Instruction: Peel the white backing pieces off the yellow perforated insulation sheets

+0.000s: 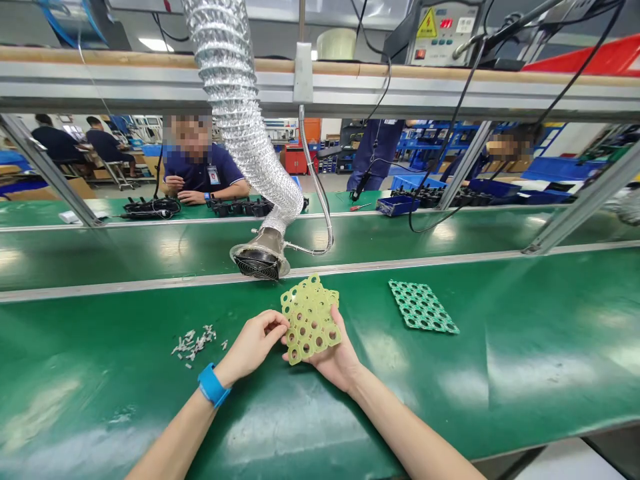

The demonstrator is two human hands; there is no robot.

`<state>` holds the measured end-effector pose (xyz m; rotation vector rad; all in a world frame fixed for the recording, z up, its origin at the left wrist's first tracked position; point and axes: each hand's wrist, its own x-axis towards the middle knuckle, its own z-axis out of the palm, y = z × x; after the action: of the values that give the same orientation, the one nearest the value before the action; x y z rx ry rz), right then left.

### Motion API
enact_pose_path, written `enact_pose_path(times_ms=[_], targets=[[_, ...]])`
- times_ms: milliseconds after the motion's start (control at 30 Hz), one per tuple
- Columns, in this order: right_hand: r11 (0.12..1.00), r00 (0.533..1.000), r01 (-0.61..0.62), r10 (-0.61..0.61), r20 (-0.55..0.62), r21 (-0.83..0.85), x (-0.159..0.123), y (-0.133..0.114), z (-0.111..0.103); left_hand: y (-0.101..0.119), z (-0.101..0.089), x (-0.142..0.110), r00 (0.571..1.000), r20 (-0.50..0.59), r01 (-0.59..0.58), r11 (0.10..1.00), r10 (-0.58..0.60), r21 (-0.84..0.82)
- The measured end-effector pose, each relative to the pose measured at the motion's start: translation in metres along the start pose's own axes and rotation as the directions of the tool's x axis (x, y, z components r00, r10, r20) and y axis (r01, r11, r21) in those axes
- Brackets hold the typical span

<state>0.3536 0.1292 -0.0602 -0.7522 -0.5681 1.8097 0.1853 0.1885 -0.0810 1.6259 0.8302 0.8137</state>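
Observation:
My right hand (341, 357) holds yellow-green perforated boards (309, 320) from below and the right side, its thumb along their edge. They look like at least two thin panels with round holes, overlapping at different angles. At their left edge, my left hand (261, 340) is closed, thumb and fingers pinched on the border; its fingertips are partly hidden. A blue band (214, 385) circles my left wrist. Small pale grey pieces (196, 343) lie scattered on the green mat left of my hands. To the right rests a green circuit board panel (424, 307) with rows of round holes.
Just beyond the boards hangs a fume extractor nozzle (261, 257) on a silver flexible duct (235, 87). A shelf beam (150, 87) crosses overhead, carrying a powered unit (445, 33). Across the bench a person (200, 173) sits behind black parts; blue bins (397, 205) stand further right.

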Motion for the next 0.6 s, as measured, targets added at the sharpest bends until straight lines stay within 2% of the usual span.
enact_pose_path(times_ms=[100, 333, 500, 600], targets=[[1.000, 1.000, -0.017, 0.017, 0.016, 0.005, -0.0006, 0.0020, 0.0005, -0.0064, 0.0007, -0.0031, 0.999, -0.049, 0.005, 1.000, -0.006, -0.019], [0.999, 0.999, -0.042, 0.042, 0.001, 0.016, -0.0023, 0.0021, 0.0017, -0.0044, 0.0018, -0.0043, 0.993, -0.115, -0.021, 1.000, 0.019, -0.023], [0.998, 0.998, -0.064, 0.064, 0.012, 0.020, -0.0027, 0.0019, 0.0006, -0.0055, 0.0001, -0.0019, 0.990, -0.131, 0.040, 0.989, -0.059, -0.145], [0.997, 0.997, -0.069, 0.069, 0.016, 0.022, -0.0031, 0.0016, 0.0007, -0.0042, -0.0031, -0.0007, 0.986, -0.155, 0.039, 0.985, -0.066, -0.168]])
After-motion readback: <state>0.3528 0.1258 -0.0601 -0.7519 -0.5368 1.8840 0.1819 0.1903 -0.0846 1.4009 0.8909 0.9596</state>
